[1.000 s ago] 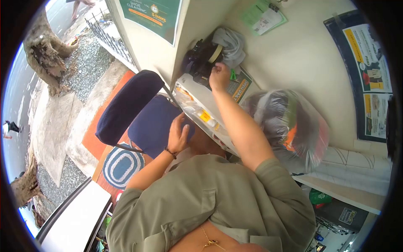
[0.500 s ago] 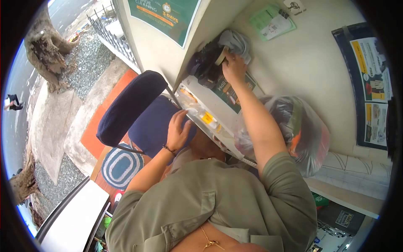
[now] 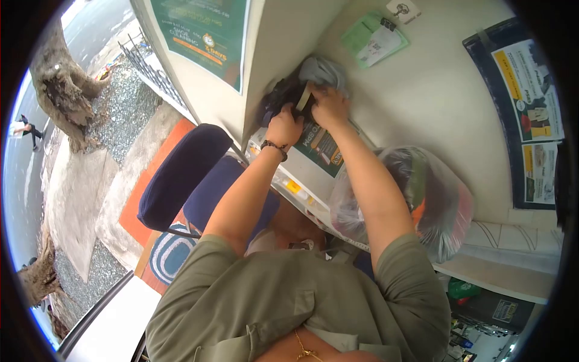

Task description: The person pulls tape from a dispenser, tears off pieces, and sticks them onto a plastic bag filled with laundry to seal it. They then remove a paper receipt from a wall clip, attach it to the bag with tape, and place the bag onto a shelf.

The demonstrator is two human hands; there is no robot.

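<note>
A dark cloth item, maybe a garment or bag, lies bunched on the white counter in the corner by the wall. My left hand is at its near edge, fingers curled in and closed on the dark fabric. On its other side, my right hand has its fingers bent over the cloth beside a pale beige strip. A grey cloth lies just behind my right hand. Exactly what the right fingertips grip is partly hidden. Beneath my hands, a green printed sheet lies on the counter.
A clear plastic bag of clothes stands on the counter by my right forearm. A dark blue chair is on my left. Small items with yellow labels sit on a lower shelf. A green poster hangs on the partition.
My left hand has moved up from above the chair to the dark cloth. My right hand stays at the pile. The view has shifted slightly.
</note>
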